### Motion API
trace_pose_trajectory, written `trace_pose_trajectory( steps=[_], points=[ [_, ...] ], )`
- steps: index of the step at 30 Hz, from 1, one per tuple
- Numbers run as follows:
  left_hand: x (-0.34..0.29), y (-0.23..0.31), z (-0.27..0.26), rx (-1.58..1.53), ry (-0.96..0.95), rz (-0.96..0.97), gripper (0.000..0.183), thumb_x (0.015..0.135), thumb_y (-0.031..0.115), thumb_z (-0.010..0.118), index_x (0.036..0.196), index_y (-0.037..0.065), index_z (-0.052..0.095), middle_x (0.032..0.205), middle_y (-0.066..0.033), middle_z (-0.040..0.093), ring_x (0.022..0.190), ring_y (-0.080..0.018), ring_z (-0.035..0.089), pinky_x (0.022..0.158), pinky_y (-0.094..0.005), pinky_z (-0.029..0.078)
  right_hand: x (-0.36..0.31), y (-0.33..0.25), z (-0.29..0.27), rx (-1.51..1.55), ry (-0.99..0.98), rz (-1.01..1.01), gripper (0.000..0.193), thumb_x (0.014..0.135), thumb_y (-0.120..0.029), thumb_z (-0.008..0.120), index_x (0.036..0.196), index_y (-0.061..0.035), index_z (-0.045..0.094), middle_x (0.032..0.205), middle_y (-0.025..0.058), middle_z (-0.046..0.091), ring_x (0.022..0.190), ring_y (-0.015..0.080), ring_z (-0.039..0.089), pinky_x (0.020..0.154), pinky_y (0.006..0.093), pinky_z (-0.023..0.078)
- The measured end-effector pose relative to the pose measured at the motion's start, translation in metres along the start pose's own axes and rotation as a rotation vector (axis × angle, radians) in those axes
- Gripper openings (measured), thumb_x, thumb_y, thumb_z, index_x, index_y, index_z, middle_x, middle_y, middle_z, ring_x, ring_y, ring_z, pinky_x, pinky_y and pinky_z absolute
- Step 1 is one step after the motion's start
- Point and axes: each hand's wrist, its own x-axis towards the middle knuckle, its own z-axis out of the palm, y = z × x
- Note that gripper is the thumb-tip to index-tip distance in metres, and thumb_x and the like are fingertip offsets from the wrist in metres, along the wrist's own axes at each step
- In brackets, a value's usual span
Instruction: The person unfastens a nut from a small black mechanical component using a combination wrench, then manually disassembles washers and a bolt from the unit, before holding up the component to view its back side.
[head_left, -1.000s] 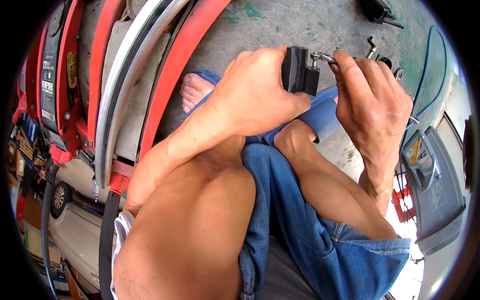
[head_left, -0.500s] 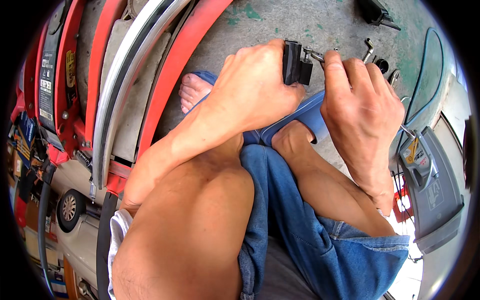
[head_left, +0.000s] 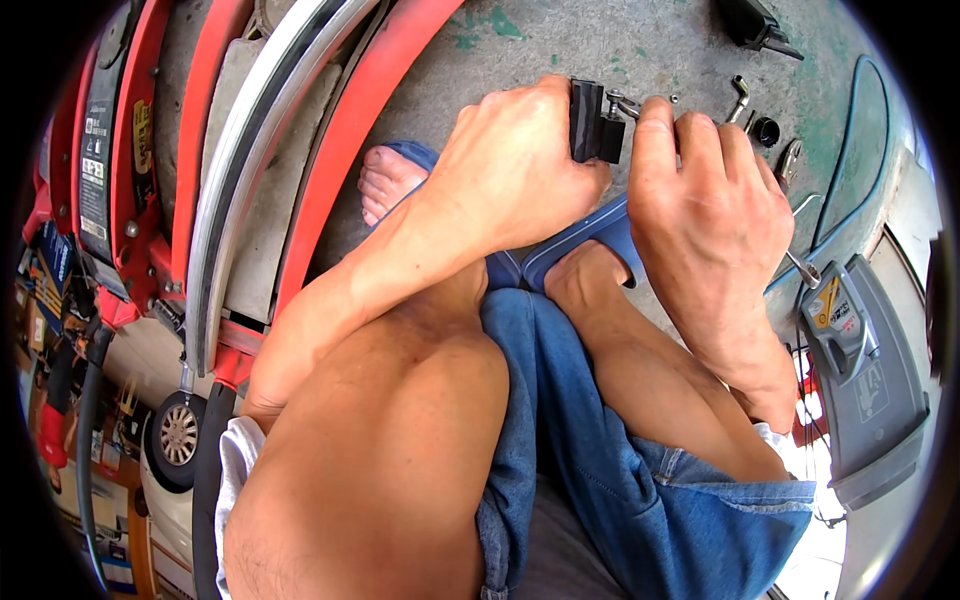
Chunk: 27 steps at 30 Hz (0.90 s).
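My left hand [head_left: 530, 165] is closed around a small black block [head_left: 586, 122] with a slot and a bolt [head_left: 613, 100] on its right side. My right hand [head_left: 705, 190] grips a metal wrench [head_left: 804, 268]. One end of the wrench meets the bolt, while the other sticks out beyond the heel of the hand. The fingers and palm hide the middle of the wrench. Both hands are above my feet, in front of my knees.
Red metal arms [head_left: 330, 170] and a silver curved bar stand at the left. On the concrete floor lie a bent wrench [head_left: 740, 97], a black socket [head_left: 767, 132], another wrench [head_left: 790, 160] and a black part [head_left: 757, 28]. A blue hose [head_left: 855, 150] and grey case [head_left: 870, 350] are at the right.
My right hand has shifted slightly left, and the wrench's free end has swung a little down and left. The left hand and block have barely moved. A car wheel at the lower left has shifted right.
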Motion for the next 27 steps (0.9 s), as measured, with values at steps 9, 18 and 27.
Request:
trace_pose_trajectory(
  steps=[9, 18, 27],
  points=[
    [-0.001, 0.002, -0.001, 0.024, 0.027, 0.031, 0.031, 0.073, 0.017, 0.067, 0.089, -0.01, 0.062, 0.083, -0.0315, 0.068, 0.085, -0.0492, 0.067, 0.079, -0.054, 0.054, 0.002, -0.002, 0.006, 0.018, 0.039, -0.005, 0.027, 0.075, -0.01, 0.063, 0.102, -0.007, 0.068, 0.079, 0.0029, 0.058, 0.074, 0.0197, 0.062, 0.061, 0.0317, 0.053],
    [0.0, 0.003, 0.0, -0.013, -0.056, 0.031, 0.031, 0.073, 0.019, 0.069, 0.086, -0.009, 0.063, 0.082, -0.0323, 0.068, 0.084, -0.0484, 0.068, 0.079, -0.0523, 0.055, 0.0, -0.001, 0.009, -0.016, 0.145, -0.041, 0.018, 0.067, -0.012, 0.065, 0.084, -0.0061, 0.065, 0.07, 0.0017, 0.055, 0.066, 0.017, 0.06, 0.055, 0.0295, 0.049],
    [0.002, 0.004, -0.001, 0.145, -0.017, 0.064, 0.035, 0.074, 0.02, 0.071, 0.089, -0.012, 0.062, 0.084, -0.0339, 0.067, 0.082, -0.0486, 0.068, 0.075, -0.0529, 0.056, 0.007, -0.007, 0.007, -0.087, 0.042, -0.037, 0.021, 0.071, -0.011, 0.066, 0.091, -0.005, 0.068, 0.072, 0.0021, 0.057, 0.068, 0.0177, 0.063, 0.057, 0.0296, 0.053]
  ],
)
